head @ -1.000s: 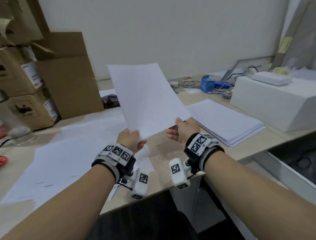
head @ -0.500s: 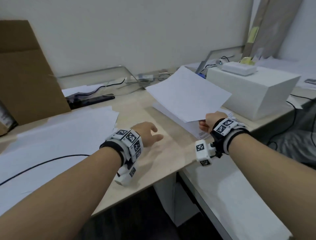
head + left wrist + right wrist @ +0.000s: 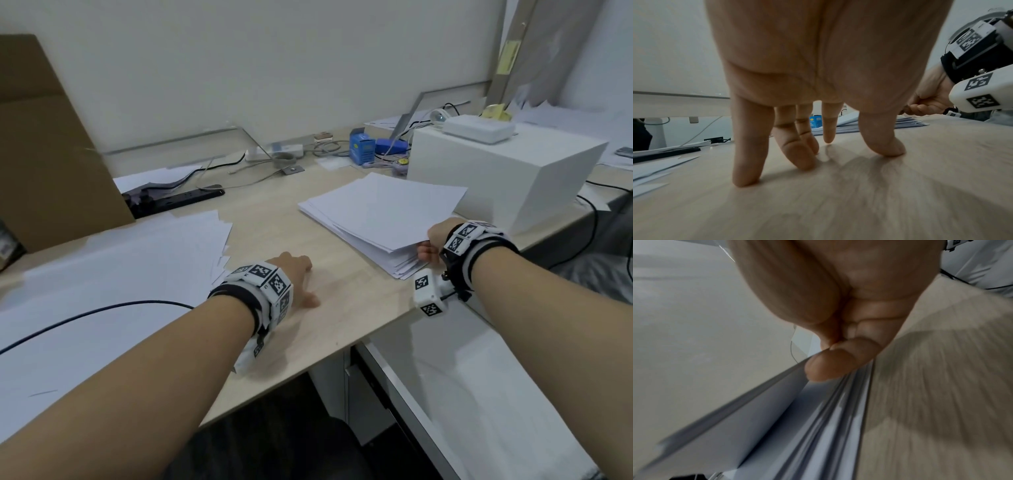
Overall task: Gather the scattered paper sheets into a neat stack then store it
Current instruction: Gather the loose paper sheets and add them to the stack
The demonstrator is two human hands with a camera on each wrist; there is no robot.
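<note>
A single white paper sheet (image 3: 387,209), which half a second before had been held raised above the pile, was brought down onto the stack of white sheets (image 3: 363,240) at the centre right of the head view. Its near corner was pinched between thumb and curled fingers of the right hand (image 3: 432,240), and in the right wrist view a fingertip (image 3: 828,368) was seen pressed under the sheet's edge, with the fanned edges of the stack below it. The left hand (image 3: 294,274), which a second earlier had shared the sheet, was set down on the pale wooden desk (image 3: 342,308) with its fingers (image 3: 748,162) spread and straight, holding nothing.

From this it was judged that one more sheet had been added, though not yet released. The stack's edges were uneven, so squaring was still needed, and a broad spread of loose white sheets (image 3: 120,274) remained at the left of the frame; storing was therefore some way off.

Black-and-white square markers were seen on both wristbands. A small blue box (image 3: 362,149) stood at the upper centre, its print too small to be read.
</note>
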